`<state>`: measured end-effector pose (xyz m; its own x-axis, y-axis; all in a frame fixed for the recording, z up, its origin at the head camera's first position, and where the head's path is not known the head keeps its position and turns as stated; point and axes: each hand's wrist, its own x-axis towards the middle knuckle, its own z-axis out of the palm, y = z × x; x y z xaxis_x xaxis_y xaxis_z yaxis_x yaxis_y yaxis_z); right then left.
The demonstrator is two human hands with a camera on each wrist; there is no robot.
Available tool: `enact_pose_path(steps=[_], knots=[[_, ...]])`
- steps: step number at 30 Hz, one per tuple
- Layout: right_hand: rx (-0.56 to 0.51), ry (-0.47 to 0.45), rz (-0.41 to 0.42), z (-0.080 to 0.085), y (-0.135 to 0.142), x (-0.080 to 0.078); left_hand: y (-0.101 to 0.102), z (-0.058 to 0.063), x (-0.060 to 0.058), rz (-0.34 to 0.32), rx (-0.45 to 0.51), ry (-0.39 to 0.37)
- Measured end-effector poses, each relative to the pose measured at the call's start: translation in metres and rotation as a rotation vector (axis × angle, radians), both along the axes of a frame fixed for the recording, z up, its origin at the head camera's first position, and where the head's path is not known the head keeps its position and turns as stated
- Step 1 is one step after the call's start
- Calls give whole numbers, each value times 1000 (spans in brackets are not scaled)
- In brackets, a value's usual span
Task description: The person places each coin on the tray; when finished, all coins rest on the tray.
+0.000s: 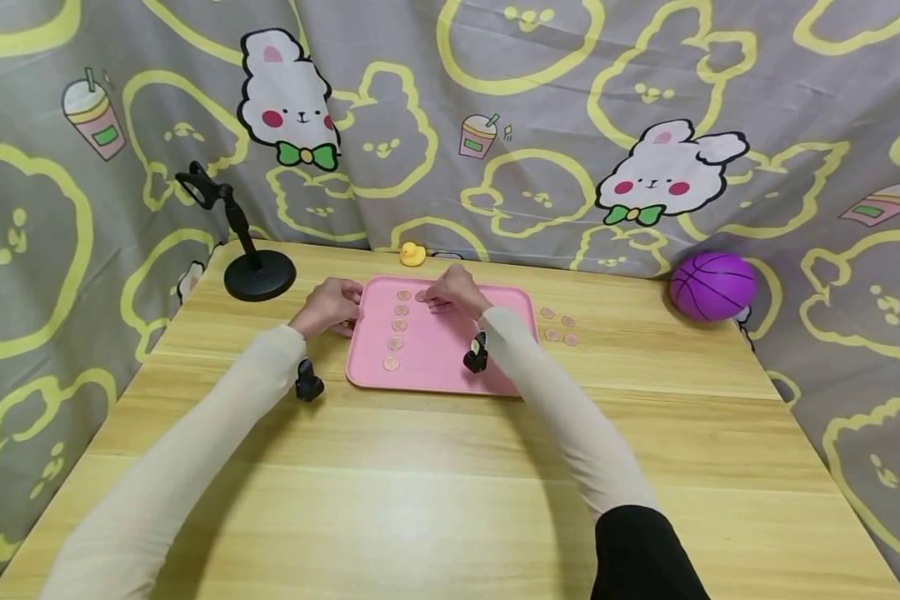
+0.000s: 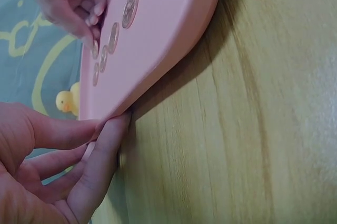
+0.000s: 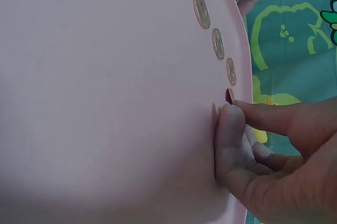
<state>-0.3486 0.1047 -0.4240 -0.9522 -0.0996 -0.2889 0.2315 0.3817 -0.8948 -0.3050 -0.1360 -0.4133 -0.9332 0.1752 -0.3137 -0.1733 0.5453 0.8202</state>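
Observation:
A pink tray (image 1: 435, 362) lies on the wooden table, with several copper-coloured coins (image 1: 400, 325) in a column along its left side. My left hand (image 1: 330, 307) grips the tray's left rim between thumb and fingers, as the left wrist view shows. Over the tray's far part, my right hand (image 1: 456, 292) pinches a coin (image 3: 230, 96) between thumb and forefinger. That coin is tilted on edge just beside the farthest coin of the column, close to the tray surface. Several more coins (image 1: 567, 321) rest on the table right of the tray.
Behind the tray sits a small yellow rubber duck (image 1: 412, 254). A black stand (image 1: 259, 275) is at the back left, a purple ball (image 1: 712, 287) at the back right. A patterned curtain (image 1: 420, 125) hangs along the table's back and sides.

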Motion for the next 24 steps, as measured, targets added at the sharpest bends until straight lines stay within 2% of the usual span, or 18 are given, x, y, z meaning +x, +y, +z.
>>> enact_pose_path(steps=[7,16,21,24], knots=[[18,-5,-2,-2,1,-2,-1,-1,-2,-5,19,-7],[-83,-65,0,-3,7,0,-1,-3,1,-1,-1,-7],[-146,-95,59,-3,21,3,1,-2,-1,-3,-6,-4],[-162,-93,112,-2,34,10,1,-1,-1,-3,-8,-2]])
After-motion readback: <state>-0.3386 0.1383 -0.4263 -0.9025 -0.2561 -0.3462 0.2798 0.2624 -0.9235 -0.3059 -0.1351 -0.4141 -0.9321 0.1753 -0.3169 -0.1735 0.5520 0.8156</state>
